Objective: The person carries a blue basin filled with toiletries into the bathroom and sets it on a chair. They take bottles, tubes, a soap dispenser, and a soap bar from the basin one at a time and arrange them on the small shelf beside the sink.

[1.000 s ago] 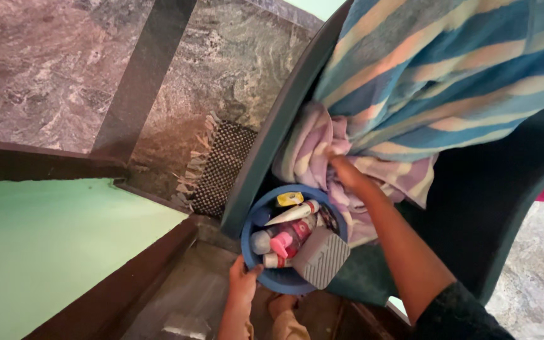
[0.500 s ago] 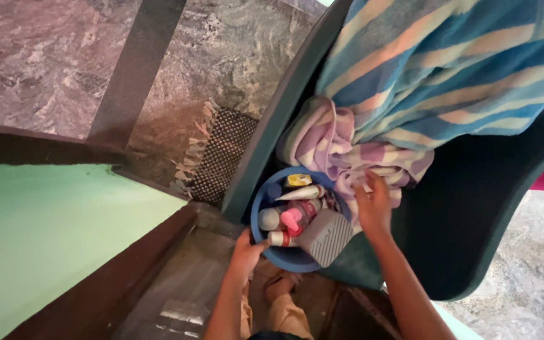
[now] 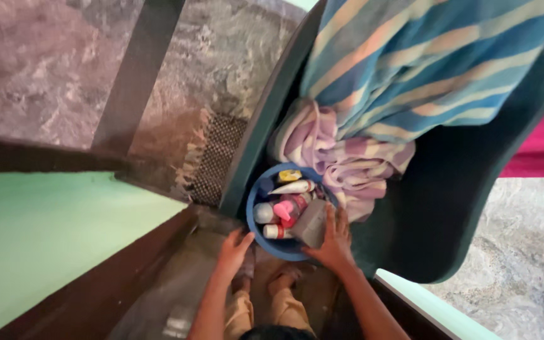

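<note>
I note the blue bowl [image 3: 288, 249] of toiletry bottles [image 3: 278, 211] between both grips: left hand [image 3: 234, 249] spread on its near-left rim, right hand [image 3: 332, 242] spread over the grey packet [image 3: 310, 223].

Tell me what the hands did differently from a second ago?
The right hand left the purple striped cloth and came down onto the near rim of the blue bowl, beside the grey box. The left hand stayed at the bowl's near edge. The bottles and tubes inside, and the blue striped towel, stayed put.
</note>
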